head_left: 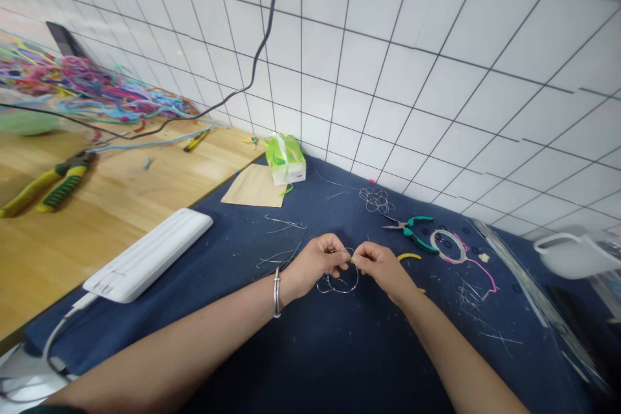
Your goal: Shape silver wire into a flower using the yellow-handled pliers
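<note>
Over a dark blue cloth, my two hands meet on a small shape of thin silver wire loops. My left hand, with a silver bangle on the wrist, pinches the wire's top from the left. My right hand pinches it from the right, fingers closed. The loops hang below both hands, just above the cloth.
Teal-handled pliers and a finished wire flower lie beyond my hands. A white power bank, a tissue pack and brown paper sit to the left. Yellow-green pliers and coloured pipe cleaners lie on the wooden table.
</note>
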Available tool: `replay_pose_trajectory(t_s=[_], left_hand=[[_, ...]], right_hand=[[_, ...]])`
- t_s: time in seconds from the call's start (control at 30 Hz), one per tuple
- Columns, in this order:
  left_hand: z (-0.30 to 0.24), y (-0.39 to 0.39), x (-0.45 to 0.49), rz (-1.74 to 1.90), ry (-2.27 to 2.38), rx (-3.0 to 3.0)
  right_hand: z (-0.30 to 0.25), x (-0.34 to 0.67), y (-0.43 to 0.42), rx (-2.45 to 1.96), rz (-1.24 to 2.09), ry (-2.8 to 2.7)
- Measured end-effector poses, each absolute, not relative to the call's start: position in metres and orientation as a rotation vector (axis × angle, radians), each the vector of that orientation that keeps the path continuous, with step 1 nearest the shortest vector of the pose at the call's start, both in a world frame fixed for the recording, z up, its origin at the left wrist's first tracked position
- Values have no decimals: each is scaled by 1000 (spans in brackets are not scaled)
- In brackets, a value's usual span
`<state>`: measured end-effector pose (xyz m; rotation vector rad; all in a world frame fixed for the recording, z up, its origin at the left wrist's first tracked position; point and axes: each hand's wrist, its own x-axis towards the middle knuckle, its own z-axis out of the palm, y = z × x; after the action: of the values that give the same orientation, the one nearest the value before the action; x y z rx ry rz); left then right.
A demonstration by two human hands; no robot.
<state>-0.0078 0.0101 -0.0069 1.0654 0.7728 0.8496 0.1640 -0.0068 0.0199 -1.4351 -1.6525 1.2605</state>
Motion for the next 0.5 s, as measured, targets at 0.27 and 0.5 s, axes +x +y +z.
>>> replay_pose_trajectory(t_s=[0.27,0.5], left_hand=[[-7,10,-6,893,819,1080],[-6,7,-4,965,799,1102]], right_hand=[[20,161,-9,-1476,1185,-1710],[15,159,-11,-1492,1253,-1613]])
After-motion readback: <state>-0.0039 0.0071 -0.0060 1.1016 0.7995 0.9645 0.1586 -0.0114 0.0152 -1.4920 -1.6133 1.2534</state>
